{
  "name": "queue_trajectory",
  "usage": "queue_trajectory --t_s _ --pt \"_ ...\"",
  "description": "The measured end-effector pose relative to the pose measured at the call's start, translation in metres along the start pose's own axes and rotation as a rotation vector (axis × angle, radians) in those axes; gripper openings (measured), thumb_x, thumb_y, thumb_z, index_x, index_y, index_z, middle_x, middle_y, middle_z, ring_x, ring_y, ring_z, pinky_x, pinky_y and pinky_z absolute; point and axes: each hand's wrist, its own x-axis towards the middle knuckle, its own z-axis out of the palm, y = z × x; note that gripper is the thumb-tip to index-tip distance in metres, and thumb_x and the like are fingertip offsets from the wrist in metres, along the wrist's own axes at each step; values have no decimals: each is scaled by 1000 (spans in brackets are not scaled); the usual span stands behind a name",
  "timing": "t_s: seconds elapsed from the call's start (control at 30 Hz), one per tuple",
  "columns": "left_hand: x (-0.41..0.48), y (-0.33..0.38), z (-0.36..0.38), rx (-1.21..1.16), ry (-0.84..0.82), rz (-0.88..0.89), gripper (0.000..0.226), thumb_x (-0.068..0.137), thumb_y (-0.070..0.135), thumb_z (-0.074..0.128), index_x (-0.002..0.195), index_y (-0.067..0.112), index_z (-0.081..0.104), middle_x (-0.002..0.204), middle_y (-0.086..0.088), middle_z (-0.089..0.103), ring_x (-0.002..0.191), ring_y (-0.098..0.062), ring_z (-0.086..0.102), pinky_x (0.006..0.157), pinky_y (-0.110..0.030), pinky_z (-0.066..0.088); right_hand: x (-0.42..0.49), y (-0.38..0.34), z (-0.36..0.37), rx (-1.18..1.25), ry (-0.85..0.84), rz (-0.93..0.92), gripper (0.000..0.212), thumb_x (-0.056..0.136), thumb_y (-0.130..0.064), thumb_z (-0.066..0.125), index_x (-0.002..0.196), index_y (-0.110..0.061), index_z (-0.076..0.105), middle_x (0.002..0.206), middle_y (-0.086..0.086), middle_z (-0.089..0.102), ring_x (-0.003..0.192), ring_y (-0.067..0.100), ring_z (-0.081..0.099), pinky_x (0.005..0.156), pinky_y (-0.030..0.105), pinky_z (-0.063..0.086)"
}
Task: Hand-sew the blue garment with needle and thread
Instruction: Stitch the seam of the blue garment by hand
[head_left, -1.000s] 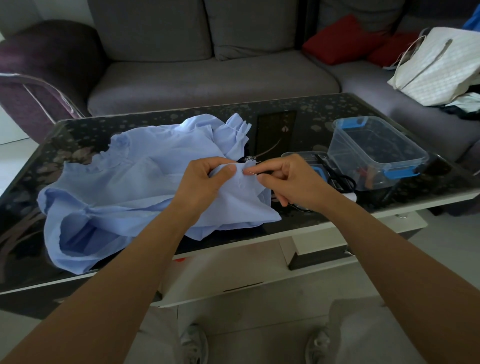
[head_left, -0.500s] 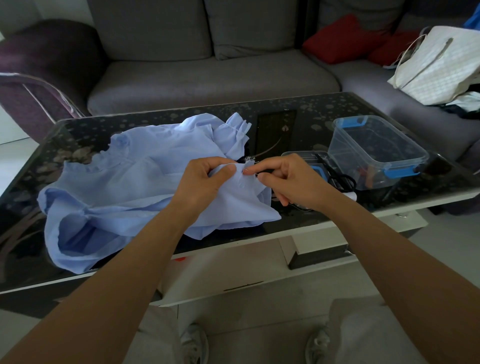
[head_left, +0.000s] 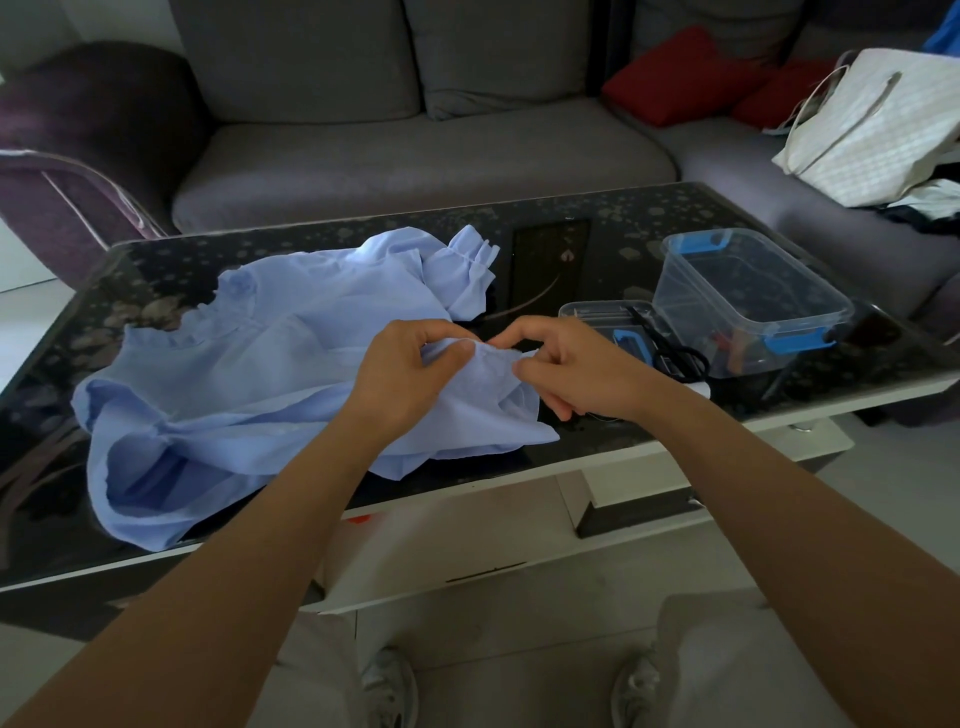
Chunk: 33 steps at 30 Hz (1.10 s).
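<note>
The right hand (head_left: 576, 369) slid slightly away from the left hand (head_left: 405, 374). Both pinched a raised fold of the light-blue fabric garment (head_left: 249, 374), which lay on the black glass table (head_left: 571, 249). No needle was visible, so this was probably the set-up for the next stitch.

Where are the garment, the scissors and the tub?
garment (head_left: 270, 384): head view, on its flat middle panel.
scissors (head_left: 649, 330): head view, on the shank above the handles.
tub (head_left: 727, 345): head view, on its near clear wall.
</note>
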Motion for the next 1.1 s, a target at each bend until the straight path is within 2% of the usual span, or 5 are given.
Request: queue_trajectory --t_s 0.23,0.63,0.7,0.83,1.1 --pt "0 1 1 23 12 -37 13 95 20 61 92 24 73 96 0 73 95 -14 64 85 -25 48 0 1 1 23 24 9 17 99 -6 47 109 -10 60 45 -12 55 39 5 50 46 13 41" --pt "-1 8 -5 -191 -46 -213 17 95 21 59 84 22 72 88 0 69 85 -5 57 70 -8 40 -1 3 -5 191 -4 -23 17 101 -10 48 110 -13 62 47 -3 50 40 7 43 44 18 39" --pt "-1 8 -7 -221 -68 -233 20 95 21 59 82 16 74 86 -9 69 81 -5 55 69 -6 40 -1 4 -6 211 -15 -32 18 100 -11 48 112 -13 62 47 -2 50 41 10 42 46 19 39" --pt "-3 7 -9 -278 -111 -243 24 95 21 59 86 4 73 94 -24 66 84 -14 54 79 -22 40 -1 6 -7 253 -44 -40 20 101 -11 47 113 -15 62 48 0 47 42 11 40 47 21 38" --pt "-1 5 -11 -315 -148 -248 18 93 28 62 89 17 75 97 -12 72 93 -14 59 90 -28 43 -1 8 -7 293 -55 -35 19 102 -12 46 113 -17 60 48 -3 47 43 10 38 48 20 38"
